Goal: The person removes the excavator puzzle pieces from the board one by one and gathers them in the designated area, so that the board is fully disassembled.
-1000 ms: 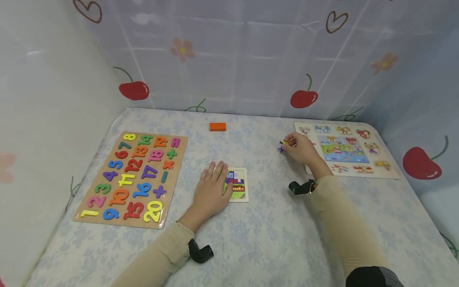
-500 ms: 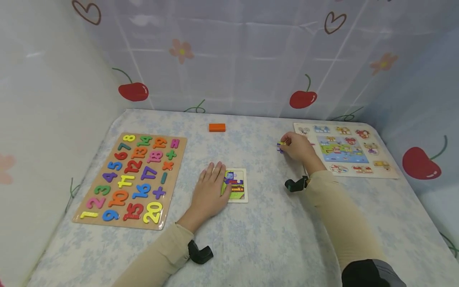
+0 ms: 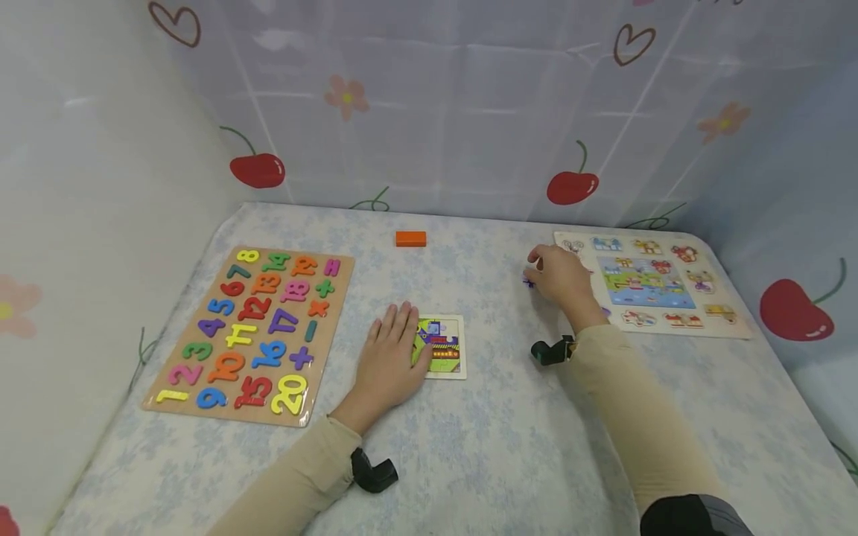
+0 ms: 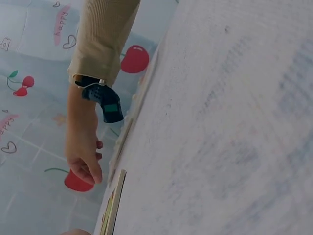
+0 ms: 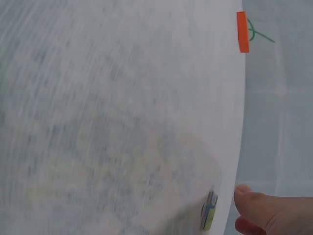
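Note:
My left hand [image 3: 387,365] lies flat with its fingers straight over the left side of a small square jigsaw puzzle [image 3: 450,345], which has a purple, yellow and green picture. In the left wrist view the puzzle's pale edge [image 4: 118,200] shows on the table. My right hand [image 3: 565,279] is at the right, its thumb and forefinger apart at the tips with nothing between them. Just under these fingertips is a small purple jigsaw piece [image 3: 528,282]. The right wrist view shows this piece [image 5: 208,213], with yellow-green on it, beside the thumb [image 5: 252,203] and separate from it.
A number board [image 3: 328,313] with colourful raised digits lies at the left. An orange block [image 3: 410,239] sits near the back edge. At the right, partly behind the right hand, is a picture peg board [image 3: 727,324]. A patterned curtain [image 3: 456,112] rises behind the table.
Something yellow showed at the right fingertips earlier; now the fingers have parted and only the purple piece shows below them. The left hand has stayed on the puzzle.

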### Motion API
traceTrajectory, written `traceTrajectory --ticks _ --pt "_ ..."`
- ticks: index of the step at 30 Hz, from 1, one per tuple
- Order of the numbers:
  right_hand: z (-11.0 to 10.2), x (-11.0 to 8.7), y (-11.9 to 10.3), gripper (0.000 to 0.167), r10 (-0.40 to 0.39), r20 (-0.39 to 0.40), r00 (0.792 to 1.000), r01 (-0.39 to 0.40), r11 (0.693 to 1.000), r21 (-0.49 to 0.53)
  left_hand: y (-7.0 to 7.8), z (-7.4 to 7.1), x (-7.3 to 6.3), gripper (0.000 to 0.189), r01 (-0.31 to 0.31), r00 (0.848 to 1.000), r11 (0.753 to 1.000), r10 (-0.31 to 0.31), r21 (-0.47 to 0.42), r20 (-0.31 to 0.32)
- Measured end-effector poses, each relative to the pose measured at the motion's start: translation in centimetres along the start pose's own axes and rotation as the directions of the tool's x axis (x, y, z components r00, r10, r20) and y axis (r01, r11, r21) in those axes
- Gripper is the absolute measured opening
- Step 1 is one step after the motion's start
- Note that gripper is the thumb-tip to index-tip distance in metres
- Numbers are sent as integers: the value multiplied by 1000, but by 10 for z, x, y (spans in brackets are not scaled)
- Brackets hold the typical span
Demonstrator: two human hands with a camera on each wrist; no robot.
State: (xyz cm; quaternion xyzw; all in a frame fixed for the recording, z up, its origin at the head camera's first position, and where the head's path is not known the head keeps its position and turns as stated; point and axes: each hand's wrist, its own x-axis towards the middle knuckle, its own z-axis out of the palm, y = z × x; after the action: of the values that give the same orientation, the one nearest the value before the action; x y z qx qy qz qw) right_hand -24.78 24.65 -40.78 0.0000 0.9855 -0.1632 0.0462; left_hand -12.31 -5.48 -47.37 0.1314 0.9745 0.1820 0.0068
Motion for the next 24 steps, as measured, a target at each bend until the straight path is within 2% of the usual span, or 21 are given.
traceTrajectory --ticks 6,10,16,24 --pt "9 -20 -23 27 -99 -24 995 102 978 185 1 -1 0 76 -1 1000 1000 1 4 2" --pt "23 -37 -43 24 -166 14 986 157 953 258 1 -3 0 77 0 1000 1000 0 5 -3" --pt "45 -53 -61 18 -244 38 969 222 927 302 2 -4 1 77 -4 1000 1000 4 22 -4" --pt "57 -59 -75 15 -308 63 949 270 901 340 0 -2 7 79 -3 1000 997 2 71 12"
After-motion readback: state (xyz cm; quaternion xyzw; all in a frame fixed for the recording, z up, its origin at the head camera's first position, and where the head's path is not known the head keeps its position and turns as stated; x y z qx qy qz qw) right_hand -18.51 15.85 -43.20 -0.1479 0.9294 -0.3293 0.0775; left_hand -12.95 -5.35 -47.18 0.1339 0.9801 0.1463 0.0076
